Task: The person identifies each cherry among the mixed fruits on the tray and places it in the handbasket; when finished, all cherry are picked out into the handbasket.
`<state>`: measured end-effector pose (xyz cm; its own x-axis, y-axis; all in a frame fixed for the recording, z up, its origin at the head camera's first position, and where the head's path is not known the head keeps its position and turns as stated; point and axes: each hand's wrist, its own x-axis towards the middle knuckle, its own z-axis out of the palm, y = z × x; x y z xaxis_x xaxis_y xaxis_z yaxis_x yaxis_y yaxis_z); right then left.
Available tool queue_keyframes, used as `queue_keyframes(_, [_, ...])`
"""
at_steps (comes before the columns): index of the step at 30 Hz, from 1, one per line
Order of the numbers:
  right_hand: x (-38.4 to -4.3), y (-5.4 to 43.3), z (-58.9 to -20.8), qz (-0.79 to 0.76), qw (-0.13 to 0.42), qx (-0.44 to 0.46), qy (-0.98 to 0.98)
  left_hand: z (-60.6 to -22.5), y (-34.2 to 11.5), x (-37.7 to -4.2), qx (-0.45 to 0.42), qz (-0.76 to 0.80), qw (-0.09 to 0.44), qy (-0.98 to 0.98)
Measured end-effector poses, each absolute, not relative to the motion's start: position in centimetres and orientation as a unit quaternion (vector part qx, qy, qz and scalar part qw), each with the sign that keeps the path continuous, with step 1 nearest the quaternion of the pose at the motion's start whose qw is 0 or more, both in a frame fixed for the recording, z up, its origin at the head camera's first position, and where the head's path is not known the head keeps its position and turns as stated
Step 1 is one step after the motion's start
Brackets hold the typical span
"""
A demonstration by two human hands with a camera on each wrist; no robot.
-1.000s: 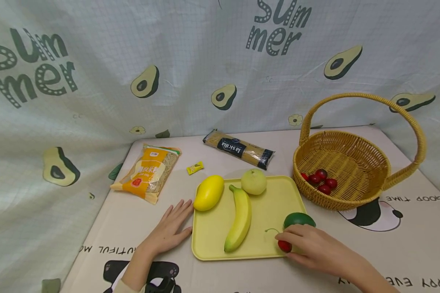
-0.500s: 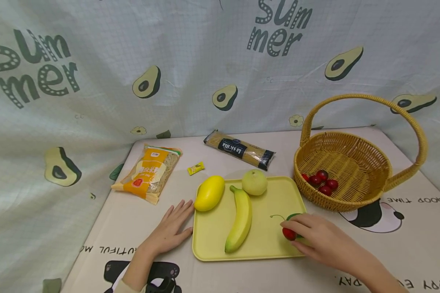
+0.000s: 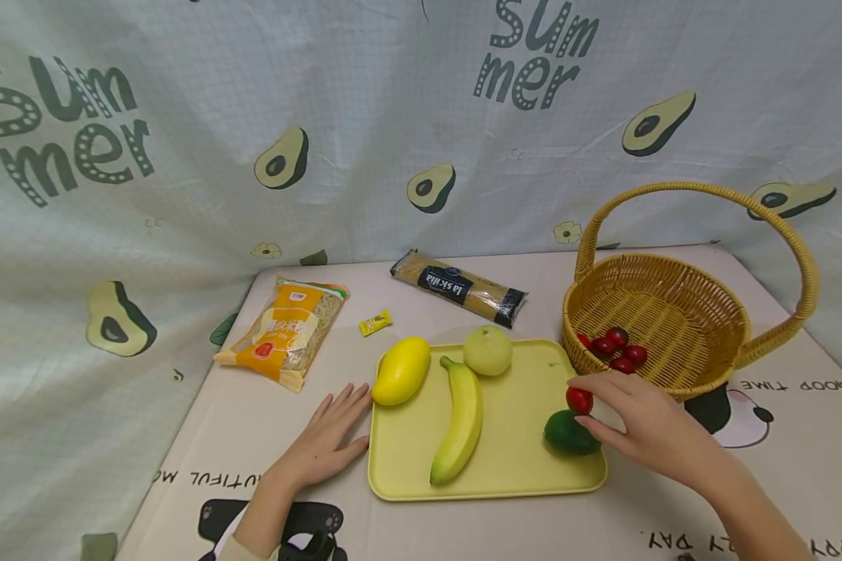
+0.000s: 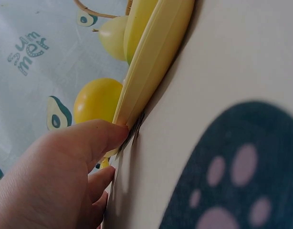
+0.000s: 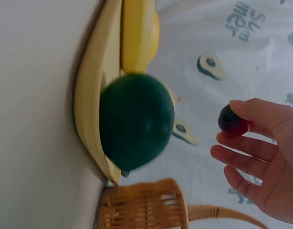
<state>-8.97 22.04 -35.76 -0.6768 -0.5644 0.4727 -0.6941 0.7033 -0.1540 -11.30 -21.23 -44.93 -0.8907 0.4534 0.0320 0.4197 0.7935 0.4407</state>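
Between the thumb and fingers of my right hand [image 3: 649, 421] a red cherry [image 3: 578, 400] is pinched, raised above the tray; it also shows in the right wrist view as a cherry [image 5: 233, 123]. Just below it a dark green, avocado-like fruit [image 3: 571, 435] lies in the right part of the yellow tray [image 3: 515, 413]. My left hand [image 3: 326, 440] rests flat on the table with spread fingers, its thumb [image 4: 101, 133] at the tray's left edge. A banana [image 3: 458, 421], a yellow mango [image 3: 401, 371] and a pale green round fruit [image 3: 487, 351] also lie on the tray.
A wicker basket [image 3: 681, 300] with a tall handle stands right of the tray, holding several cherries [image 3: 624, 363]. Behind the tray lie a pasta packet [image 3: 458, 286] and a small yellow wrapped packet [image 3: 375, 322]. An orange grain bag [image 3: 284, 331] is at the left.
My right hand has lifted the cherry from low over the tray's front right, moving it back and right towards the basket, uncovering the dark green fruit. My left hand has stayed put.
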Motion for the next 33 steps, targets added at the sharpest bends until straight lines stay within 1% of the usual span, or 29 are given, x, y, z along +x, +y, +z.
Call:
queue_keyframes(4, [-9.7,23.3,-35.1,0.164,0.189,0.315,-0.916,-45.0,-21.2,-11.3,0.230,0.221,0.036,0.947])
queue_keyframes(8, [-10.6,24.4,-34.8,0.175,0.191,0.302,-0.917,-45.0,-21.3,-11.3,0.231,0.217,0.033,0.948])
queue_keyframes(12, [-11.5,25.3,-35.0,0.195,0.178,0.282,-0.922,-44.9,-21.3,-11.3,0.233,0.219,0.031,0.947])
queue_keyframes(15, [-12.3,26.0,-35.5,0.207,0.168,0.265,-0.927,-44.9,-21.3,-11.3,0.233,0.222,0.029,0.946])
queue_keyframes(21, [-14.5,27.2,-37.0,0.201,0.188,0.252,-0.928,-45.0,-21.3,-11.2,0.230,0.219,0.034,0.947])
queue_keyframes(24, [-15.4,27.7,-37.8,0.198,0.187,0.245,-0.930,-44.9,-21.3,-11.2,0.229,0.221,0.038,0.947])
queue_keyframes(28, [-16.3,27.9,-38.6,0.198,0.168,0.241,-0.935,-44.8,-21.2,-11.2,0.229,0.221,0.039,0.947])
queue_keyframes(33, [-17.3,28.1,-39.0,0.191,0.126,0.236,-0.944,-44.8,-21.2,-11.2,0.229,0.220,0.038,0.947])
